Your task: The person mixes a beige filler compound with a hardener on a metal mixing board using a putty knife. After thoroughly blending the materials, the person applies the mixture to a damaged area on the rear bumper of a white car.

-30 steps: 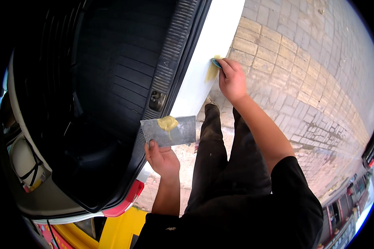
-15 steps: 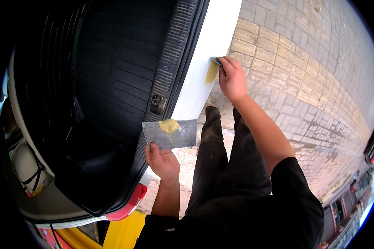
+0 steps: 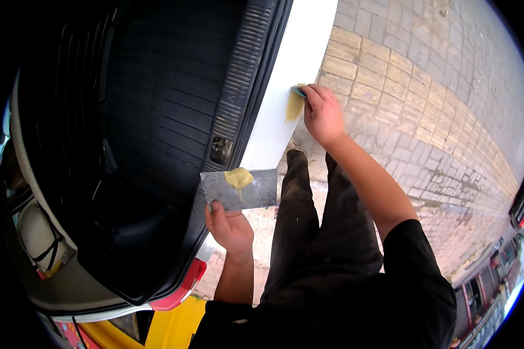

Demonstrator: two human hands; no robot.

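Note:
My left hand (image 3: 232, 230) grips a flat grey plate (image 3: 259, 189) by its near edge, thumb on top. A dollop of yellowish filler putty (image 3: 239, 178) sits on the plate's far side. My right hand (image 3: 324, 113) pinches a small blue-green spreader (image 3: 298, 91), its edge against the white bumper (image 3: 301, 43) of a car. Beneath the spreader, a smeared patch of putty (image 3: 294, 109) covers the bumper near its outer edge. My fingers hide part of the spreader.
Left of the bumper lies the open car trunk with a black mat (image 3: 180, 110), a ribbed sill (image 3: 239, 75) and a latch (image 3: 220, 149). A red tail light (image 3: 180, 286) is nearer. Paving bricks (image 3: 384, 75) spread to the right; my legs stand beside the bumper.
My right hand has moved the spreader slightly nearer and leftward over the putty patch. The plate in my left hand has shifted very slightly right.

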